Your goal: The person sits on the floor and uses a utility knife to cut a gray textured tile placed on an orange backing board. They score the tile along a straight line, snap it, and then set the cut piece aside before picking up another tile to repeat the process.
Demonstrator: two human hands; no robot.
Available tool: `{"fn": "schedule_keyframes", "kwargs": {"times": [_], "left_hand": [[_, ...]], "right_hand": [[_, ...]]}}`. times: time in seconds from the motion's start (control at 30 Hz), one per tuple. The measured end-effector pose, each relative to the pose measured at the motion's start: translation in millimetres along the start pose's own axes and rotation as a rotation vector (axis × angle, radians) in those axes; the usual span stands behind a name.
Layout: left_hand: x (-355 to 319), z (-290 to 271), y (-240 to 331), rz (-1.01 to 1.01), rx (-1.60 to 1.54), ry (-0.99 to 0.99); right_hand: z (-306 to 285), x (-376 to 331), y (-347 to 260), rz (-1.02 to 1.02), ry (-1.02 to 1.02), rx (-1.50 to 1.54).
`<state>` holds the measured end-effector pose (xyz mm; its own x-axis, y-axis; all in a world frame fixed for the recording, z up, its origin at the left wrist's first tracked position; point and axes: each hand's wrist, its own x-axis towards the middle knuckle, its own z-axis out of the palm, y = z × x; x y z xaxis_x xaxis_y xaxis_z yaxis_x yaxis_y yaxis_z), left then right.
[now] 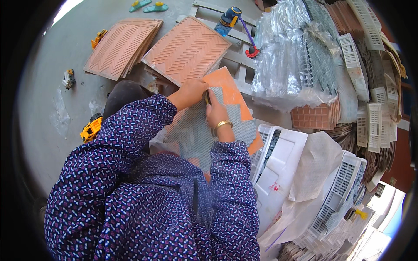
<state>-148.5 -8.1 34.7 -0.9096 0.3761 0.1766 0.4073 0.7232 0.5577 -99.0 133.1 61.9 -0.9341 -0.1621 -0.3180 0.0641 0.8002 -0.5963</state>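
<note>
A sheet of grey mesh-backed mosaic tile [187,130] with a stepped edge lies in front of me over orange boards [224,82]. My right hand [216,114], with a gold bangle at the wrist, is closed around a slim dark tool [207,97] above the sheet. Its exact kind is hard to make out. Close against the tool's far end, my left hand [190,93] is closed in a pinch; whatever lies between its fingers is hidden. Both forearms wear dark patterned sleeves.
Beyond my hands are stacked terracotta herringbone trays [187,50] and another such stack [124,48]. A blue bottle [228,21] stands on a pale pallet [204,9]. Plastic-wrapped sheets [283,52] and white crates [339,191] crowd the right. Toy trucks [91,129] lie left.
</note>
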Motion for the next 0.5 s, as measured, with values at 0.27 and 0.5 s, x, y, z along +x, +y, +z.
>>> {"fn": "schedule_keyframes", "kwargs": {"times": [0.27, 0.5], "left_hand": [[-3.3, -1.8, -2.6, -0.089, -0.076, 0.019], [-5.8, -4.5, 0.7, -0.076, -0.101, 0.046]], "right_hand": [[-6.2, -2.0, 2.7, -0.047, -0.058, 0.007], [-4.9, -21.9, 7.1, -0.020, -0.116, 0.124]]}}
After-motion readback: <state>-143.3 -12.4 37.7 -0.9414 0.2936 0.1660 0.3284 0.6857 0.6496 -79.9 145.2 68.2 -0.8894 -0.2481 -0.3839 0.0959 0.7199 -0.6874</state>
